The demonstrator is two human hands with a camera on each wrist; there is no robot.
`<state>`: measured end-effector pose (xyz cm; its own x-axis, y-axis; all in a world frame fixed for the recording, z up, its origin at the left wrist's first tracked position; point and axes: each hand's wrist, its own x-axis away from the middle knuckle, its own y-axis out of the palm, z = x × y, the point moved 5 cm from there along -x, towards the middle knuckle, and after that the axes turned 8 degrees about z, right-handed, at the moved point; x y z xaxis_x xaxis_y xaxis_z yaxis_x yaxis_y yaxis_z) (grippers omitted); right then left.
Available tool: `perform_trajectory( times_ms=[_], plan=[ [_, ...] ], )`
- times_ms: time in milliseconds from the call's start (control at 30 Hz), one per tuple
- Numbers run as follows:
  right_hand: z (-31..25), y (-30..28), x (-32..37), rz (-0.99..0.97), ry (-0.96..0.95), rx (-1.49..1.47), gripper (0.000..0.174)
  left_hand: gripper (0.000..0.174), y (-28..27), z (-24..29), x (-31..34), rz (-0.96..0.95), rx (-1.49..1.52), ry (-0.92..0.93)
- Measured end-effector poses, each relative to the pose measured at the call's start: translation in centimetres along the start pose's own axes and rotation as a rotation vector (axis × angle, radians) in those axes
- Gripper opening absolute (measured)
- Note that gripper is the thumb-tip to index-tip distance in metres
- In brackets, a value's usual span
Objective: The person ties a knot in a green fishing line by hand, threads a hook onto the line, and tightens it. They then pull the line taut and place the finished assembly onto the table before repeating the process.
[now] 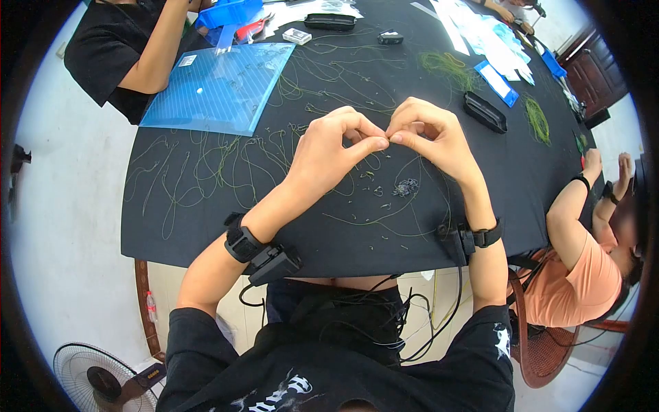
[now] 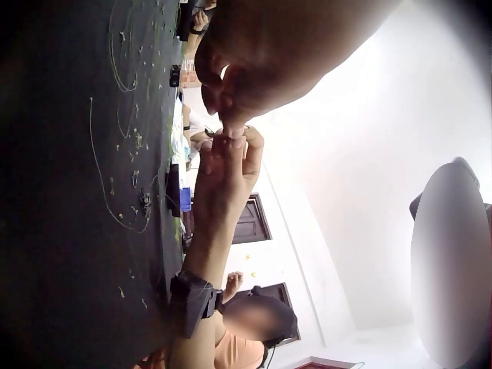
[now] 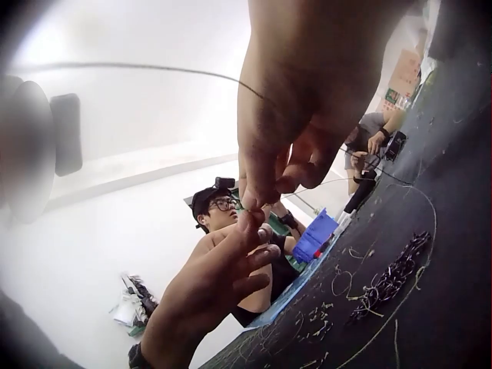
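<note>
Tablecloth (image 1: 357, 255) showing black. Far left, folder (image 1: 213, 89) showing pale stripes on blue; tray (image 1: 230, 12) beyond showing blue. Right, line coil (image 1: 538, 120) showing yellow-green. Tangled pile (image 1: 406, 187) showing dark grey. Near shirt (image 1: 329, 364) showing white lettering on black; right shirt (image 1: 563, 288) showing orange.

Black table (image 1: 336, 258) with blue folder (image 1: 216, 86), greenish lines (image 1: 539, 123), dark heap (image 1: 406, 187), perhaps of hooks.

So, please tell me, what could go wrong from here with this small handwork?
The left hand and right hand meet at the fingertips around a tiny item, too small to identify; it might slip away. Loose lines lie spread over the black table, so they may tangle. The small dark pile sits close to a line and could perhaps snag it.
</note>
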<state>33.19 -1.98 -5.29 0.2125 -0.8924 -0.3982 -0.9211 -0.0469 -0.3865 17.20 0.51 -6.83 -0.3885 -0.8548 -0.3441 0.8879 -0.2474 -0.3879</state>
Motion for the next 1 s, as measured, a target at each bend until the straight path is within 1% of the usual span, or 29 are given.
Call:
perform_trajectory(
  times_ms=[167,367,467,567,667,767,867,967,1000],
  plan=[
    [-0.1,0.3,0.0,-0.008,0.003,0.009,0.007,0.015,-0.1,-0.3,-0.1,0.034,-0.024,0.032],
    [0.0,0.8,0.1,0.078,0.003,-0.020,0.008,0.015,-0.2,-0.3,-0.3,0.062,0.025,0.042],
    [0.2,0.8,0.2,0.123,0.056,-0.038,0.009,0.015,0.0,-0.3,-0.4,0.054,0.126,0.012],
    [0.5,0.6,0.1,0.138,0.007,-0.032,0.010,0.015,0.1,-0.4,-0.5,-0.001,0.111,0.037],
    [0.2,0.5,-0.1,0.130,-0.011,-0.038,0.011,0.014,-0.3,-0.1,-0.5,0.030,0.093,0.036],
    [-0.2,0.3,0.0,0.165,0.073,-0.156,0.013,0.010,-0.5,-0.6,-0.6,0.106,0.142,-0.009],
    [0.3,0.2,0.3,0.153,0.117,-0.157,0.013,0.010,-0.2,-0.4,-0.5,0.082,0.199,-0.048],
    [0.0,0.4,0.2,0.183,-0.029,-0.086,0.012,0.013,0.8,-0.5,-0.4,-0.057,0.541,-0.050],
    [0.0,0.5,0.1,0.190,-0.019,-0.095,0.011,0.014,1.1,-0.6,-0.4,-0.087,0.565,-0.095]
  ],
)
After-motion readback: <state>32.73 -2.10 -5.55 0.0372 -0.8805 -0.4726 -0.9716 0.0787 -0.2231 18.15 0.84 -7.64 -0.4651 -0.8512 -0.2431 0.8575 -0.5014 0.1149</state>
